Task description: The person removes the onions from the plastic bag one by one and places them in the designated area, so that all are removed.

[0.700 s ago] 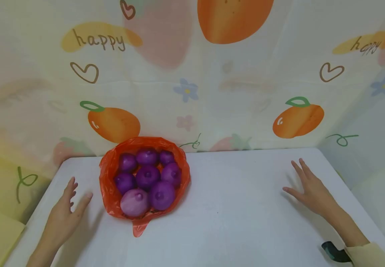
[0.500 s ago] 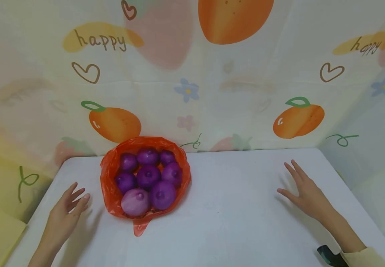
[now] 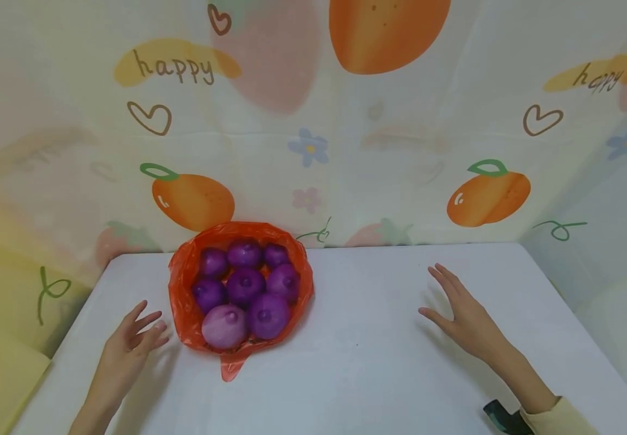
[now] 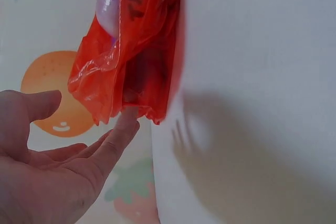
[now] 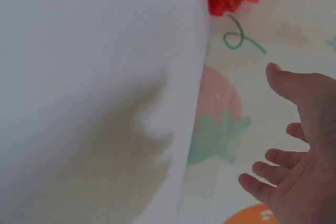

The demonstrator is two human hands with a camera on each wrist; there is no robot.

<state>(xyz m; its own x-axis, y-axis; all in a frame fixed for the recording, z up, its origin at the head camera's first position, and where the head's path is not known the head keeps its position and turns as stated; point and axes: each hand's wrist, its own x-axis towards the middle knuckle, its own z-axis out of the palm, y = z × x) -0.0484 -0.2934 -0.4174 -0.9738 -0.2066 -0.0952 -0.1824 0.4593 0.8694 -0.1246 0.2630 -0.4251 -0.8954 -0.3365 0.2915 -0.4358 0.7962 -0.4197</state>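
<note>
An orange-red plastic bag (image 3: 303,272) stands on the white table, left of centre, its top spread wide. Several round purple things (image 3: 245,286), looking like onions with a small nub on top, fill it; one at the front (image 3: 224,327) is paler. Just left of the bag hovers my left hand (image 3: 123,362), its fingers loosely spread and holding nothing. In the left wrist view a fingertip overlaps the lower part of the bag (image 4: 152,72); contact cannot be told. Over the right half of the table my right hand (image 3: 473,326) reaches inward, fingers extended, holding nothing.
The white table (image 3: 367,374) backs onto a cloth (image 3: 389,121) printed with fruit, hearts and flowers. Near the right sleeve (image 3: 555,417) a dark curved object (image 3: 503,415) shows, perhaps part of the wrist camera.
My right hand has moved left, toward the bag. My left hand has shifted right, nearer the bag's side. The whole head view has drifted slightly; the bag stays in place.
</note>
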